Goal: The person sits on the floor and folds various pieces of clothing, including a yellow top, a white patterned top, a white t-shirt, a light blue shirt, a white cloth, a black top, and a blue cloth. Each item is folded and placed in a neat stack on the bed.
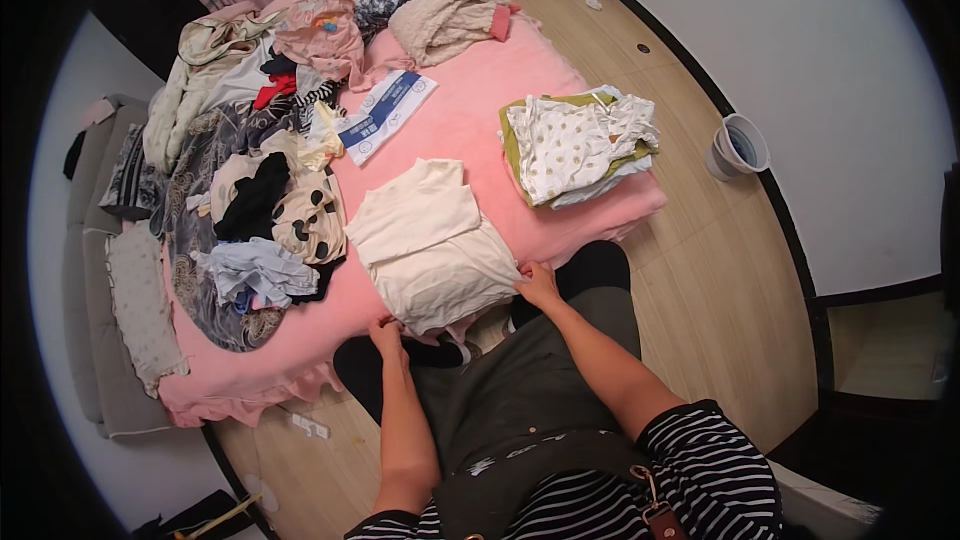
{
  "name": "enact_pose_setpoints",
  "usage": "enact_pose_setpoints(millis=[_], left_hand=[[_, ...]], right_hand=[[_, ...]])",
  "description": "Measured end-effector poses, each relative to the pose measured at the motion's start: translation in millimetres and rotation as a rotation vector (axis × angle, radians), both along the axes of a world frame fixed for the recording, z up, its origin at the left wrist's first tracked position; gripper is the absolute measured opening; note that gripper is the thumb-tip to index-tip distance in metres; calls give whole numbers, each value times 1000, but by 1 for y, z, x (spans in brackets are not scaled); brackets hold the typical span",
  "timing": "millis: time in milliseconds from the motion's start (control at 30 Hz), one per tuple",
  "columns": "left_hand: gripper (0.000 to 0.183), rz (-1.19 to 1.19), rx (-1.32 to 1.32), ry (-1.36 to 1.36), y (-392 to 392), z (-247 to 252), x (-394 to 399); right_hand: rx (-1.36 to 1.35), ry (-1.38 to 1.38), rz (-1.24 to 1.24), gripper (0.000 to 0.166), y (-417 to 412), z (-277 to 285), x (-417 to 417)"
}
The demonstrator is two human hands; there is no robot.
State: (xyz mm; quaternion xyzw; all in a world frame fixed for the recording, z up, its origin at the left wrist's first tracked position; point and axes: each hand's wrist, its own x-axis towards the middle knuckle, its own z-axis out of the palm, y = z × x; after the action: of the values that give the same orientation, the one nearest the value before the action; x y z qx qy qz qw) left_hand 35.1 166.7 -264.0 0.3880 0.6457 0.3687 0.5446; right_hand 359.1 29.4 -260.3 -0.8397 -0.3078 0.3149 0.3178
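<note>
A cream long-sleeved shirt lies on the pink bedspread at the bed's near edge, its sleeves folded across the upper part. My left hand pinches the shirt's near left corner. At the near right corner my right hand has its fingers closed on the same fabric. To the right of the shirt stands a stack of folded clothes, topped by a white patterned garment over an olive green one.
Loose clothes cover the bed's left side, among them a light blue garment and a black one. A blue and white printed plastic bag lies beyond the shirt. A bin stands on the floor at right; a power strip lies at lower left.
</note>
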Motion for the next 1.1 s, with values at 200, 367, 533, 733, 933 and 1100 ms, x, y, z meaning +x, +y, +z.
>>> enact_pose_setpoints(millis=[200, 367, 533, 733, 933, 1100], left_hand=[[35, -356, -195, -100, -36, -26, 3], [45, -413, -391, -249, -42, 61, -12], [35, 1, -514, -963, 23, 109, -15], [23, 155, -360, -1018, 134, 112, 31], [21, 323, 137, -342, 148, 39, 40], [34, 93, 76, -28, 140, 43, 60]], right_hand=[[-86, 296, 194, 41, -15, 21, -8], [71, 1175, 93, 40, -33, 87, 3], [464, 1589, -203, 43, 31, 130, 12], [677, 1418, -266, 31, 169, 146, 18], [688, 164, -239, 40, 174, 80, 23], [338, -63, -277, 56, 156, 59, 10]])
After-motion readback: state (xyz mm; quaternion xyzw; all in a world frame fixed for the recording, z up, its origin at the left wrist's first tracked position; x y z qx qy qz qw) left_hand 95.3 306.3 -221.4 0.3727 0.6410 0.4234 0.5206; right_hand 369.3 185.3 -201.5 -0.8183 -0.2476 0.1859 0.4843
